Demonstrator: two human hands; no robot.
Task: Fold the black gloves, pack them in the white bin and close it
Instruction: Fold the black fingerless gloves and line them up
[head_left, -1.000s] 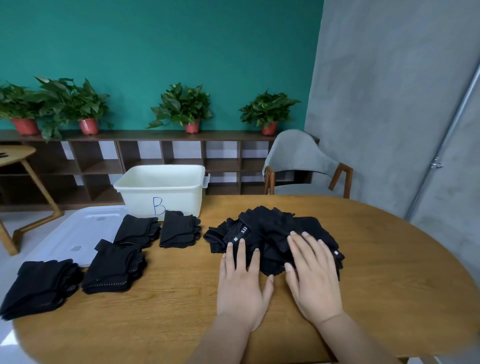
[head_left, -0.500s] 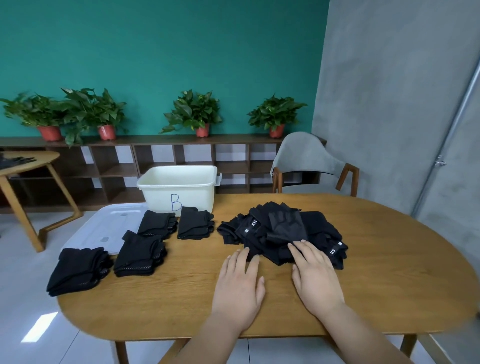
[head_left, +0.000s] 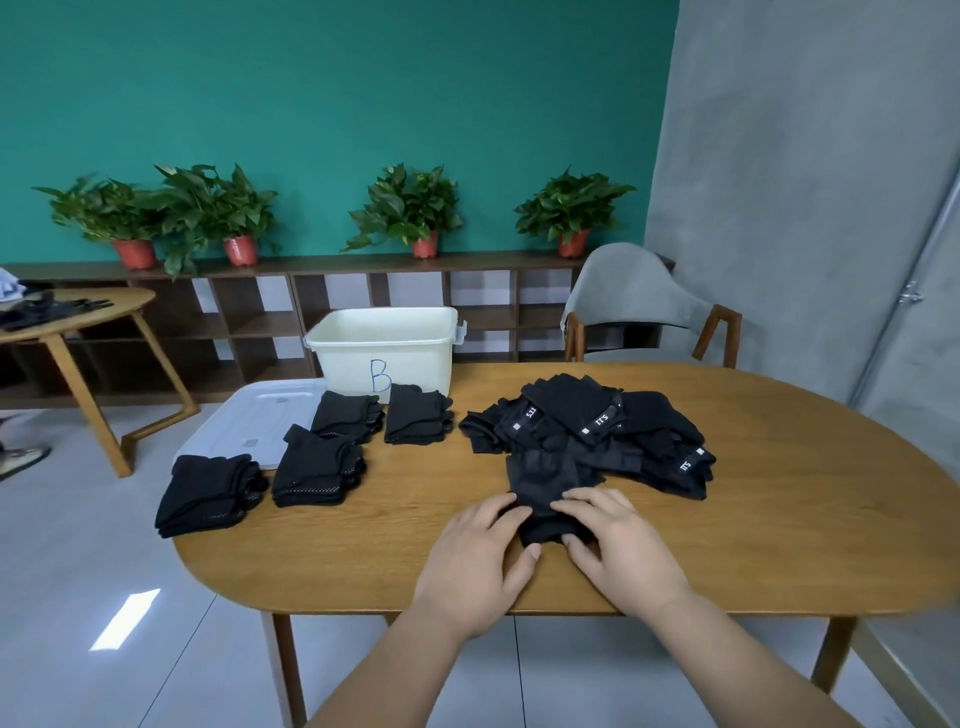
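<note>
Glove (head_left: 545, 475) on the desk (head_left: 779, 519), folding step: my left hand (head_left: 480, 564) and right hand (head_left: 621, 553) pinch its near end in curled fingers (head_left: 597, 506); next, I'd fold it forward.

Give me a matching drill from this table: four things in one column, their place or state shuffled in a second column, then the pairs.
1. white bin
2. lid
3. glove heap
4. single glove

A. lying flat at the left end of the table
B. held by the left hand and right hand
C. open, at the far edge
D. loose and unfolded, mid-table

Pairs: 1-C, 2-A, 3-D, 4-B
</note>
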